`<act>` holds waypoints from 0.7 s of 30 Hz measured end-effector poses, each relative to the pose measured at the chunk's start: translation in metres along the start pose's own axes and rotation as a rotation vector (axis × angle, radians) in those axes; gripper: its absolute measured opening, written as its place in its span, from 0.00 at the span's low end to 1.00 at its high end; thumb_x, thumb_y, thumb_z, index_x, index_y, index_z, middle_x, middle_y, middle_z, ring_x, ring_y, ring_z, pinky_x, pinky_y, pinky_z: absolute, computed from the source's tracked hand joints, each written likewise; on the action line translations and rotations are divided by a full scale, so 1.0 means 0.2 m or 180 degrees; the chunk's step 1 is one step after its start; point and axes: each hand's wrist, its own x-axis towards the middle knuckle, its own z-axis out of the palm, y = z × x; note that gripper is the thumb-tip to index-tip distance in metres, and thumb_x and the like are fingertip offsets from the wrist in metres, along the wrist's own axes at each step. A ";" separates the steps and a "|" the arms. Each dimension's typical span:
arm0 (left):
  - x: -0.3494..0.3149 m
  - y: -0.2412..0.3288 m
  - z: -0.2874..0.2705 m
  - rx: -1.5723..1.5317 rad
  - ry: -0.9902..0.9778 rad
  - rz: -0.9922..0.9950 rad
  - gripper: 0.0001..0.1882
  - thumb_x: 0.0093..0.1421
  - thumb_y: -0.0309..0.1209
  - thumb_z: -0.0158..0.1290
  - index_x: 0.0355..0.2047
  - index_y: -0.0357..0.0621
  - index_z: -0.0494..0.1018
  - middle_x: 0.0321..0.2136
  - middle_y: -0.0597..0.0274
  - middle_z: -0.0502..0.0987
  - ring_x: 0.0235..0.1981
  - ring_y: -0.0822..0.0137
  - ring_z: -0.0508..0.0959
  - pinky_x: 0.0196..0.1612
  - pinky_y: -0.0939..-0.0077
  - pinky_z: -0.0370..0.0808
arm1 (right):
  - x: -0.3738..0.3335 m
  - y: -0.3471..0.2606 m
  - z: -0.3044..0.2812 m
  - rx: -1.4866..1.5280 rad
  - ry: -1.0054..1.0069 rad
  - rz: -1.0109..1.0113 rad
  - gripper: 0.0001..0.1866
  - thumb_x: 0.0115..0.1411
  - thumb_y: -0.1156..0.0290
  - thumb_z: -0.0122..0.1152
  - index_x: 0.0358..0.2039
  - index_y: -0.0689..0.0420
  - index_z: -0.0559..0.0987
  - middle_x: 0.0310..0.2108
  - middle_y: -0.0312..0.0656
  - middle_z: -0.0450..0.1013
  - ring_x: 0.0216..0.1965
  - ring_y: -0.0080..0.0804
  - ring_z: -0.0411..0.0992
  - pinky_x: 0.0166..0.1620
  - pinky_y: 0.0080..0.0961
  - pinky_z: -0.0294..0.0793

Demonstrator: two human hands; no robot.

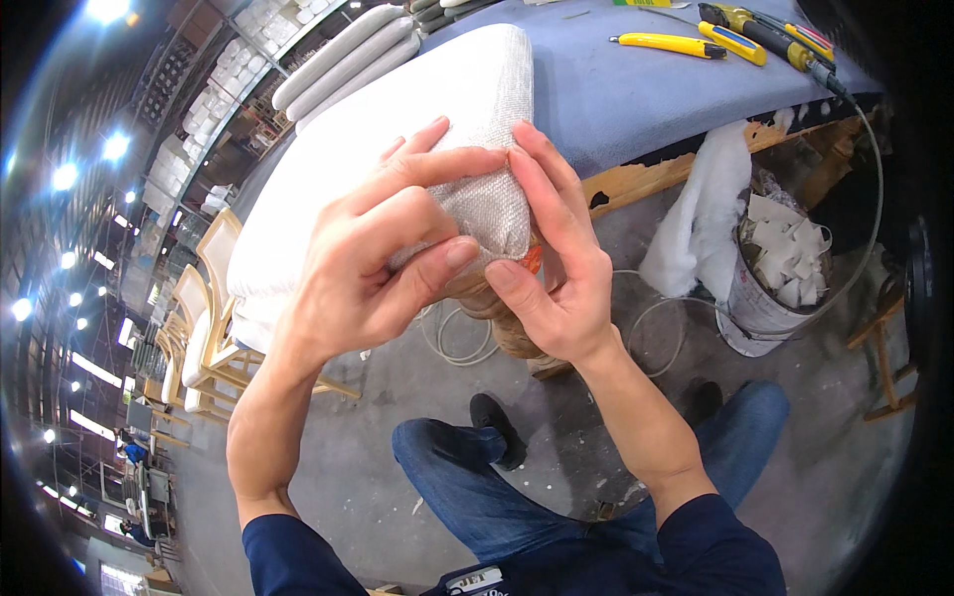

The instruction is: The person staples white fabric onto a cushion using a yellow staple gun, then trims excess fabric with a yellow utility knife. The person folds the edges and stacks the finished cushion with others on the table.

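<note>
A pale upholstered cushion [427,94] with woven fabric lies in front of me, one corner pointing my way. My left hand [383,233] is over its near side, index fingertip pressing the fabric at the corner's edge and thumb lower down. On the corner's other side, my right hand [561,253] has its fingers along the edge and its thumb at the bottom, gripping the fabric. The two index fingertips nearly meet. A small orange patch [533,260] shows beside my right thumb. Below the corner stands a turned wooden leg [514,333], partly hidden.
On the blue-covered table [586,94] lie a yellow utility knife [668,45], another yellow-handled tool [733,44] and an air tool [760,38] with a hose. White batting [701,219] hangs beside a scrap-filled bucket [765,323]. Wooden chairs [214,308] stand left; hose coils [452,343] lie on the floor.
</note>
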 end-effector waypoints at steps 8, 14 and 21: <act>-0.02 0.00 0.00 -0.0186 -0.0023 -0.0333 0.15 0.68 0.34 0.60 0.28 0.37 0.72 0.54 0.33 0.80 0.67 0.31 0.69 0.69 0.41 0.64 | -0.01 -0.02 0.13 0.0323 0.0611 0.0124 0.34 0.63 0.69 0.68 0.68 0.69 0.70 0.73 0.60 0.58 0.75 0.59 0.53 0.75 0.50 0.50; -0.01 0.01 0.03 0.0017 0.0044 -0.0152 0.13 0.61 0.26 0.62 0.25 0.39 0.69 0.48 0.43 0.84 0.47 0.49 0.86 0.71 0.39 0.63 | -0.06 0.00 0.13 0.0329 0.0661 0.0133 0.33 0.65 0.70 0.66 0.68 0.68 0.69 0.73 0.60 0.58 0.76 0.56 0.52 0.75 0.49 0.50; -0.02 -0.01 0.02 -0.0052 -0.0101 -0.0048 0.12 0.65 0.29 0.60 0.27 0.37 0.72 0.48 0.31 0.82 0.58 0.46 0.81 0.71 0.35 0.61 | -0.07 0.03 0.08 0.0586 0.0521 0.0066 0.36 0.61 0.72 0.69 0.68 0.69 0.68 0.74 0.60 0.57 0.77 0.52 0.52 0.75 0.46 0.52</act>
